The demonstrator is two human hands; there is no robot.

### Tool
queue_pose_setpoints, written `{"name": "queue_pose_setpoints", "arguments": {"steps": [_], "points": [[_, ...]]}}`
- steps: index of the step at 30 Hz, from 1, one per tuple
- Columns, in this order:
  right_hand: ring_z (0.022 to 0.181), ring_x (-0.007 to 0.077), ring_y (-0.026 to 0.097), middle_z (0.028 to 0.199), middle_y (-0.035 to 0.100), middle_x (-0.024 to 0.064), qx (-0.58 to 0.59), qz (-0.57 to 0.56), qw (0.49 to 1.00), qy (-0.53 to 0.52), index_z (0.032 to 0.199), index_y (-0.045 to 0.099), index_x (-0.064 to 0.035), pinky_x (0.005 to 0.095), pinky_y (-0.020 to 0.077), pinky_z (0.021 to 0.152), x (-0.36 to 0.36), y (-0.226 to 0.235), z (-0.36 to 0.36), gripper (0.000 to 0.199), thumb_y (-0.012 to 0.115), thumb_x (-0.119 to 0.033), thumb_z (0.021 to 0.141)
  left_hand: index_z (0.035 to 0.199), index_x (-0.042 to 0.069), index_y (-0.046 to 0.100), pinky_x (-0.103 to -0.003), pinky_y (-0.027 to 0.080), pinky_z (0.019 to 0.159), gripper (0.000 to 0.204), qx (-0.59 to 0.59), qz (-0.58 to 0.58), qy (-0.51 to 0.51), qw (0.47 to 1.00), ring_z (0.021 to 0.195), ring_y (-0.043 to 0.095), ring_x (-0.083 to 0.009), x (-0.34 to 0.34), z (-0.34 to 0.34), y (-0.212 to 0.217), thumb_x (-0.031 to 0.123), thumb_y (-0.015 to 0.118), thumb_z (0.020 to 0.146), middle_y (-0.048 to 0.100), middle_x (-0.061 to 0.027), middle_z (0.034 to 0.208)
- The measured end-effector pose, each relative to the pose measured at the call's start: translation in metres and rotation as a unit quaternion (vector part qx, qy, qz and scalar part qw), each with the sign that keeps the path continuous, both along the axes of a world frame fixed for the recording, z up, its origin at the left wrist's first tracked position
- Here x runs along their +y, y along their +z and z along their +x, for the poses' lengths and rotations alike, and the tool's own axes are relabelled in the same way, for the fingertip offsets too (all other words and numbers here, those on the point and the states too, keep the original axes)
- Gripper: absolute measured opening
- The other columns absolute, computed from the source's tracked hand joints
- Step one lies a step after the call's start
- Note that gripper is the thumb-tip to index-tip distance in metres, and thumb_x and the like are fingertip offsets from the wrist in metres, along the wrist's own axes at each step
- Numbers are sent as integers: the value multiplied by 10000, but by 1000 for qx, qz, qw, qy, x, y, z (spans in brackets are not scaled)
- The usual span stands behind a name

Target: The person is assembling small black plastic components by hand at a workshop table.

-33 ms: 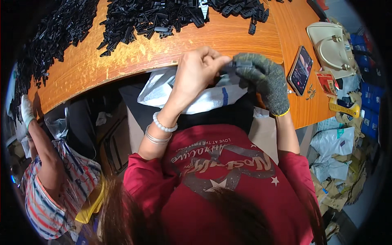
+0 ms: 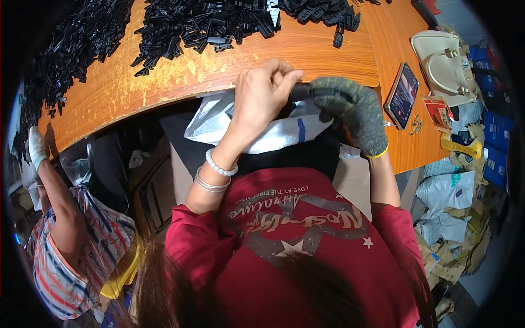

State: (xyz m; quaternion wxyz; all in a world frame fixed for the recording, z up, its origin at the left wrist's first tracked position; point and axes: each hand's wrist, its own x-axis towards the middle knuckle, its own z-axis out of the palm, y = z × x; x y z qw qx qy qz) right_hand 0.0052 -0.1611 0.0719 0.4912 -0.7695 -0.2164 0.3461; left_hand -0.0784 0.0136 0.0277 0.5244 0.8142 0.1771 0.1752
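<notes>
My left hand [image 2: 262, 101] is bare, with a bead bracelet and metal bangles at the wrist. My right hand [image 2: 350, 112] wears a grey knit glove. Both hands grip one small black plastic part [image 2: 305, 90] between them, just past the near edge of the orange wooden table [image 2: 180, 74]. Most of the part is hidden by my fingers. A white plastic bag [image 2: 262, 134] lies open below my hands, by my lap. A big heap of similar black plastic parts [image 2: 219, 24] covers the far side of the table.
A phone [image 2: 403, 94], a cream handbag [image 2: 443, 60], a small red box [image 2: 437, 112], loose screws [image 2: 416, 124] and a yellow tool [image 2: 462, 146] lie at the right. A co-worker in a striped shirt, white-gloved hand [image 2: 35, 150] on the table, sits at the left.
</notes>
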Motion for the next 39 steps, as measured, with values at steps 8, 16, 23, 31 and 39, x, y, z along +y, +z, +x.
{"name": "queue_pose_setpoints", "arguments": {"steps": [8,16,23,31,39], "points": [[676,136,648,924,698,87,37,55,998,11,1133,634,14,257,510,614,-15,-23,-1,255,593,-58,892,810,-3,628,-392,504,553,285,-98,209,-44,972,606,656,-319,-26,93,-16,272,635,882,650,-154,662],[656,121,638,896,682,70,16,43,994,-98,1098,655,-1,244,506,614,-26,-19,9,261,545,-32,865,803,-7,621,-401,459,492,307,-38,237,-3,971,541,614,-323,-25,92,-14,294,640,856,601,-183,592],[1060,202,619,1183,643,110,-354,111,928,44,1142,645,-28,308,484,891,-1,-30,19,267,524,-122,923,864,-23,650,-223,394,473,133,-7,-169,-191,967,516,495,-43,-32,27,-1,102,623,902,551,-6,549],[988,325,642,1114,657,164,-224,16,969,-101,1179,602,-16,361,492,869,12,-15,3,356,586,-49,825,882,-7,654,-286,506,577,93,-124,211,143,959,621,653,-197,37,13,-23,77,668,844,667,-118,758],[977,231,648,1082,664,122,-370,-4,928,39,1163,629,-19,309,527,765,7,-35,14,372,577,-5,795,892,23,617,-407,488,577,164,-69,361,147,918,677,627,-327,66,28,-21,158,668,815,578,-140,882]]}}
